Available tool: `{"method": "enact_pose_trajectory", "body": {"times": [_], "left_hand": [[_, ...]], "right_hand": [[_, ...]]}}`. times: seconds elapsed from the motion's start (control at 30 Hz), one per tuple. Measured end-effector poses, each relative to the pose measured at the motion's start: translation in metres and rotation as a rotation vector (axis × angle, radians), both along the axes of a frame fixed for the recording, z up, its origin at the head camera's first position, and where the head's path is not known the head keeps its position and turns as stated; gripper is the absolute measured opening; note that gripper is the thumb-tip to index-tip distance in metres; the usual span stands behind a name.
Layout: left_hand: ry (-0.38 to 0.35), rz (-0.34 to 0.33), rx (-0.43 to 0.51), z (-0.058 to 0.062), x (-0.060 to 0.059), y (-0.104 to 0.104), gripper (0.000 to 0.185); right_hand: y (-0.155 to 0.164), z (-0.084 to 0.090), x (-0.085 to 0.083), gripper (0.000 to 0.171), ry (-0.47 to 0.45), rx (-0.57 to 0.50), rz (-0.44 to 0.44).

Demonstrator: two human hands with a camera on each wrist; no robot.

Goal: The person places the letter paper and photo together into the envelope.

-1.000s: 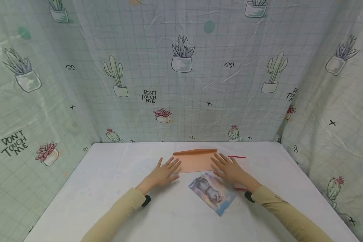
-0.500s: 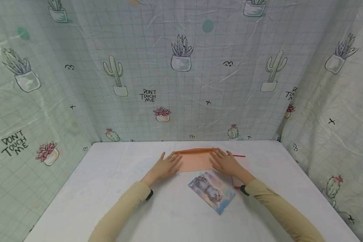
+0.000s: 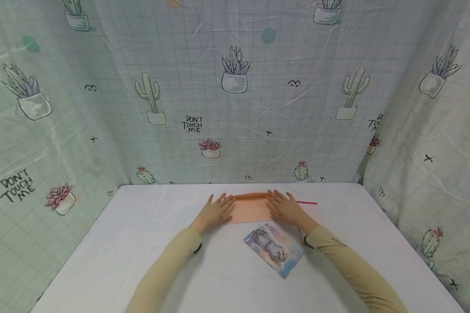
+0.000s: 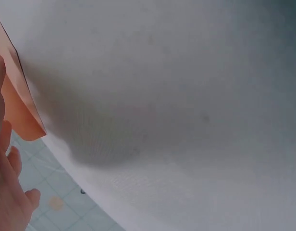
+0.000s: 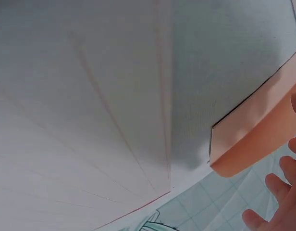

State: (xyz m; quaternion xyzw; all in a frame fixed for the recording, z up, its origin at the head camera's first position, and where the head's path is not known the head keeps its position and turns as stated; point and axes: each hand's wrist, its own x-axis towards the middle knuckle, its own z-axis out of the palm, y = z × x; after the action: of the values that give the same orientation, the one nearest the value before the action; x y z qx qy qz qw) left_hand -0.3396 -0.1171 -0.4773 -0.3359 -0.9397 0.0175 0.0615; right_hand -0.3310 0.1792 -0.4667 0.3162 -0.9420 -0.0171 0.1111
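Note:
An orange sheet of paper (image 3: 252, 212) lies near the far edge of the table, its far side curled up in a darker raised fold. My left hand (image 3: 214, 213) touches its left end with straight, spread fingers. On the right end rests my right hand (image 3: 287, 209), fingers also straight and reaching over the fold. The curled end of the orange paper (image 4: 25, 118) shows beside my fingers in the left wrist view. In the right wrist view the fold of the paper (image 5: 256, 147) stands up off the table near my right hand (image 5: 280, 202).
A square picture (image 3: 276, 250) of a grey furry animal lies aslant in front of the paper. Partly under my right arm is a pale, thin sheet (image 5: 90, 163) with red edges, marked by fanning crease lines. A patterned cloth (image 3: 235, 130) hangs behind the white table (image 3: 141, 243).
Both hands have shifted slightly inward and forward, from the paper's ends onto its raised fold. The picture and the red-edged sheet have stayed put.

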Motion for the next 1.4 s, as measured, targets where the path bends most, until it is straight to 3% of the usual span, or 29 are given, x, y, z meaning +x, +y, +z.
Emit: {"method": "enact_pose_trajectory", "body": {"times": [0.2,0.43,0.57,0.6,0.7,0.8,0.83,1.1,1.4], "left_hand": [[-0.026,0.035,-0.055,-0.008,-0.005,-0.001,0.071],[0.028,0.064,-0.074,-0.016,-0.007,-0.002,0.073],[0.041,0.051,-0.047,-0.023,-0.011,-0.003,0.073],[0.075,0.027,-0.033,-0.033,-0.019,-0.006,0.073],[0.099,0.000,-0.033,-0.038,-0.021,-0.008,0.074],[0.127,-0.016,-0.037,-0.036,-0.019,-0.008,0.072],[0.095,0.000,-0.053,-0.026,-0.010,-0.006,0.072],[-0.005,0.049,-0.110,-0.008,0.002,-0.004,0.074],[-0.004,0.066,-0.119,-0.010,-0.002,-0.005,0.079]], "right_hand": [[-0.001,-0.002,-0.002,0.053,0.009,0.051,0.025],[-0.003,-0.003,-0.003,0.055,0.005,0.061,0.036],[-0.003,-0.003,-0.002,0.055,0.005,0.062,0.034],[-0.003,-0.003,-0.003,0.055,0.002,0.061,0.033],[-0.003,-0.004,-0.004,0.056,-0.020,0.060,0.028],[-0.004,-0.004,-0.004,0.055,-0.043,0.065,0.023],[-0.004,-0.004,-0.005,0.055,-0.050,0.065,0.021],[-0.007,-0.001,-0.007,0.055,-0.078,0.092,-0.005],[-0.013,0.003,-0.012,0.052,-0.127,0.122,-0.059]]}}
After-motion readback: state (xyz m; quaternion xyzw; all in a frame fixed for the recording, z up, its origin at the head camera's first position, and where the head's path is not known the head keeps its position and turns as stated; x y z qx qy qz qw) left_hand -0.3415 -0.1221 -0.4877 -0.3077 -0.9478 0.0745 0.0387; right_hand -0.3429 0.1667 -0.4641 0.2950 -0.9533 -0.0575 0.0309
